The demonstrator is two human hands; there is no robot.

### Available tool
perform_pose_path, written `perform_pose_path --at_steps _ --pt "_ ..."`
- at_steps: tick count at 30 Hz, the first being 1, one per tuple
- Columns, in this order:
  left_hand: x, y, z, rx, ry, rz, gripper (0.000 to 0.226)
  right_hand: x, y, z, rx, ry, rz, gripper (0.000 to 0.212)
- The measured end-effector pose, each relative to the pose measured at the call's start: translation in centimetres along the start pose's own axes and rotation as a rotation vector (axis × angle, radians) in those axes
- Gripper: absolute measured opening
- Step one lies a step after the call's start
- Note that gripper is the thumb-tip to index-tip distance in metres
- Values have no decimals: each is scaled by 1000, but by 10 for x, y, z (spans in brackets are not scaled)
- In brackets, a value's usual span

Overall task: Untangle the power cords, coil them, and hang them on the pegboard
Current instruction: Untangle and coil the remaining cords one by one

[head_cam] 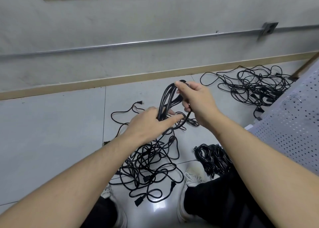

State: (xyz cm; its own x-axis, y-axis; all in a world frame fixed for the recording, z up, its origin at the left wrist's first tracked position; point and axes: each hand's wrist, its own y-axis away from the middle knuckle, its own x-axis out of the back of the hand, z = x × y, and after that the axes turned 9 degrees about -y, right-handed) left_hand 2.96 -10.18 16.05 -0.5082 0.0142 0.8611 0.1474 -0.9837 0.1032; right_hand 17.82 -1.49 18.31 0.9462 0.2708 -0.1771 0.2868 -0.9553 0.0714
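Above floor (51, 127), between both hands: half-made coil (168, 101) of black cord. Left hand (146, 124) clenched round coil's lower end, index finger out. Right hand (198, 100) pinches top loop, fingers (178, 86) curled. Tangle (148, 165) on floor below, second tangle (253, 86) beside pegboard (293, 124). Best approach, I judge: keep loops even, feed slack gently, free snags before pulling.

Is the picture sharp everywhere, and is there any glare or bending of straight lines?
Head view: the hands, left and right, and the coiled cord they hold are fairly sharp; the metal conduit on the wall bows from wide-angle distortion; the glossy floor tile between the shoes shows soft glare; shadows are faint; the wall box looks slightly smeared.
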Motion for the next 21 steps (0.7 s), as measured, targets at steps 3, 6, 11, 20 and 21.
perform_pose_path --at_steps 3,6,11,20,21 --pt "-1 -1 0 60 -40 -5 39 4 -1 -6 -93 -147 -42 30" --pt "3 -5 -13 123 -19 -26 42 15 0 -16 -203 -245 -284 18" --pt "12 -12 -35 177 99 -38 49 24 3 -13 -198 -57 -336 2" --pt "2 -4 -17 -62 255 -115 43 5 -5 -1 10 -82 -5 21" --pt "1 -3 -16 -69 285 -114 43 3 -5 0 -8 -109 5 19"
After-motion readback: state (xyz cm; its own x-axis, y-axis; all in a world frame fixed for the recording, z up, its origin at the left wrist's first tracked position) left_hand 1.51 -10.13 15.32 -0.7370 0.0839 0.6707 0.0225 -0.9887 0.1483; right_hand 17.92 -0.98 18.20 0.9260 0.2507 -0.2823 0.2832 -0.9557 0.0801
